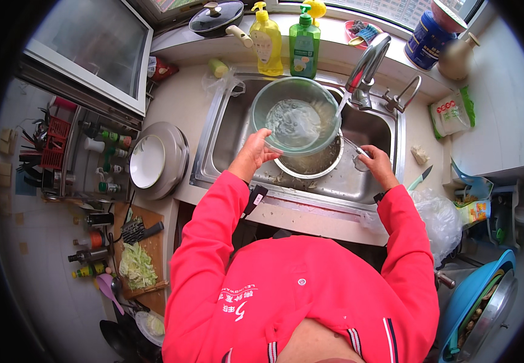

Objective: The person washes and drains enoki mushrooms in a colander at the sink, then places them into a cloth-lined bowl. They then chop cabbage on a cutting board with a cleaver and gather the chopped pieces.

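Observation:
A translucent greenish bowl [260, 112] with water in it is over the sink [216, 151], under the faucet [364, 66], from which a stream of water runs. My left hand [253, 153] is closed on the bowl's near left rim. Partly beneath the bowl, a round metal basin [311, 172] contains cloudy water and small bits. My right hand [375, 166] is closed around a slim metal handle [354, 145] by the basin's right side. The handle's far end is hidden, so I cannot tell what tool it belongs to.
Two pump bottles, yellow [266, 45] and green [303, 48], stand behind the sink. Stacked plates [174, 157] lie left. A cutting board [153, 242] with chopped cabbage [136, 266] is lower left. Right of the sink are a knife [420, 177] and a plastic bag [440, 221].

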Demonstrator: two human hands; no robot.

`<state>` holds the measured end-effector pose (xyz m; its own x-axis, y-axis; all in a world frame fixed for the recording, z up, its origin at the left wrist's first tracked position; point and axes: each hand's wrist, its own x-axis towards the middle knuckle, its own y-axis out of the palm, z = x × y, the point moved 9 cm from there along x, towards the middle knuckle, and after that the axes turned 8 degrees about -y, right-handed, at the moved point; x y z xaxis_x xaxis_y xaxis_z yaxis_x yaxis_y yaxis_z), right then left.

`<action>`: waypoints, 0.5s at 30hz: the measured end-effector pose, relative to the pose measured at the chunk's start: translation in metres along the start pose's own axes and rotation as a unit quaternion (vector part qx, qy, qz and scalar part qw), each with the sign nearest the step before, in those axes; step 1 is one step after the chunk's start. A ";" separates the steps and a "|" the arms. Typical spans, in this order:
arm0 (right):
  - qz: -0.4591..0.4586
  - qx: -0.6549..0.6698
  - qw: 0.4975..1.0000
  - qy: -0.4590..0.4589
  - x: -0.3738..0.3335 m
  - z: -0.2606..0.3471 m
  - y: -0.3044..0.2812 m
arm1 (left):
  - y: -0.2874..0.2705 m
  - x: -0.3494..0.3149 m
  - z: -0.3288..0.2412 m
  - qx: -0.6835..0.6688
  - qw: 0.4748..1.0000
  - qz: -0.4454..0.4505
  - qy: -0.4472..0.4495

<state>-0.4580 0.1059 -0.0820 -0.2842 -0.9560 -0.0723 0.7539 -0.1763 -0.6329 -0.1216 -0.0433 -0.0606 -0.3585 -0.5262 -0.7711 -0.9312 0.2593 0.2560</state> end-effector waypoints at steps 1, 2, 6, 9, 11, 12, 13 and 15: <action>0.003 0.002 1.000 -0.010 0.012 0.009 -0.004 | 0.009 0.001 0.002 0.013 1.000 -0.002 0.001; 0.008 0.007 0.999 -0.034 0.023 0.020 -0.009 | 0.018 0.002 0.004 0.015 1.000 0.005 0.001; 0.009 -0.098 0.987 -0.124 0.064 0.066 -0.024 | 0.044 0.000 0.007 0.016 0.999 0.037 -0.012; 0.051 -0.093 0.989 -0.104 0.089 0.083 -0.023 | 0.050 -0.005 0.004 0.020 0.999 0.049 -0.013; 0.067 -0.130 0.983 -0.114 0.100 0.095 -0.024 | 0.048 -0.011 -0.002 0.036 0.998 0.040 0.013; 0.064 -0.127 0.984 -0.103 0.104 0.095 -0.027 | 0.048 -0.013 -0.004 0.038 0.998 0.040 0.019; 0.063 -0.117 0.985 -0.113 0.108 0.099 -0.028 | 0.047 -0.015 -0.005 0.041 0.998 0.039 0.023; 0.054 -0.115 0.984 -0.125 0.113 0.100 -0.030 | 0.046 -0.018 -0.005 0.037 0.998 0.042 0.024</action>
<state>-0.4535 -0.0202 0.0066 -0.0342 -0.9991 0.0244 0.6091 -0.0402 -0.7921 -0.1586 -0.0260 -0.0316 -0.4389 -0.5383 -0.7194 -0.8912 0.3627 0.2723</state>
